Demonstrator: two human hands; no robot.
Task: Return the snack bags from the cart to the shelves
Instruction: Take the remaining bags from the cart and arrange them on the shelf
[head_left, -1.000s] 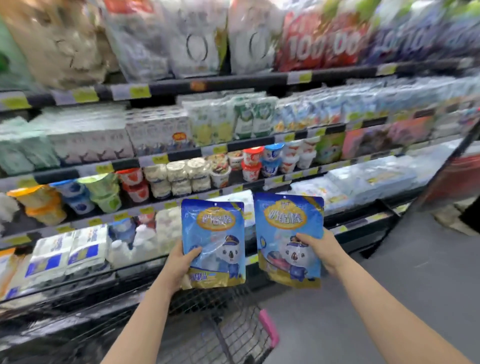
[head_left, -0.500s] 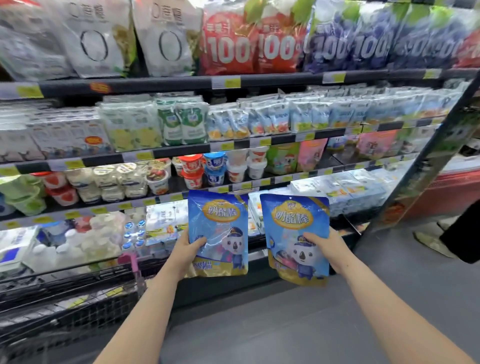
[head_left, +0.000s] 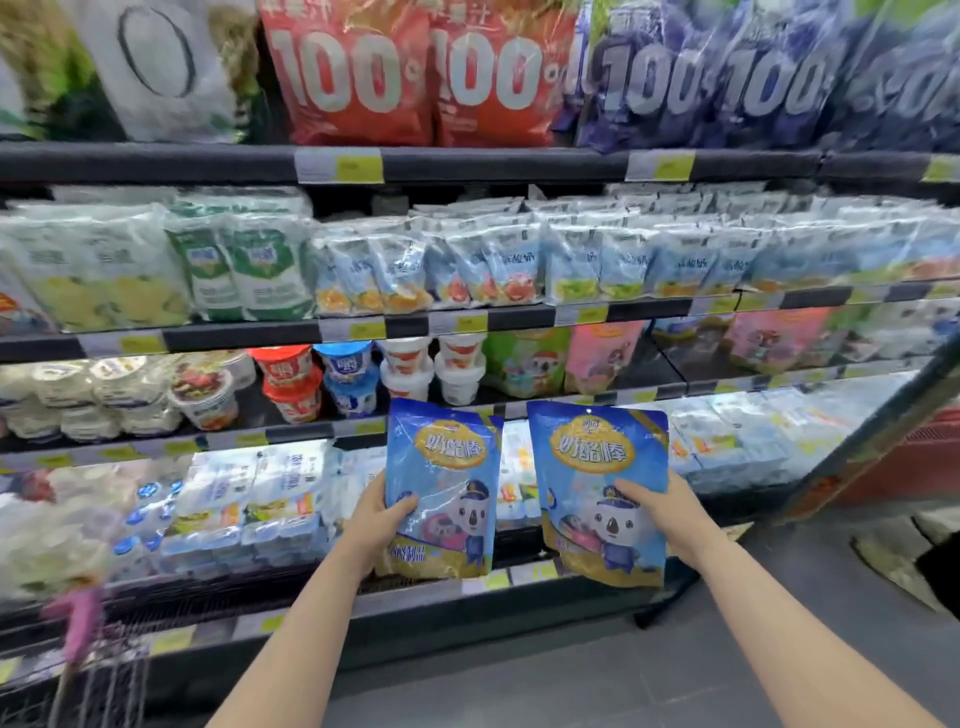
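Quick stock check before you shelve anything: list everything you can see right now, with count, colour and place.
Snack bags: two, blue with gold trim and a koala, one in each hand, left, right.
Big bags: several, red and purple marked 100, plus white, top shelf.
Pouches: many, pale blue and green, second shelf.
Cups: many, red, blue and white, third shelf.
Koala bags: green and pink, third shelf right; count unclear.
Multipacks: many, white-blue, bottom shelf.
Cart: one, pink handle, lower left.
Hands: left, right, each gripping a bag.
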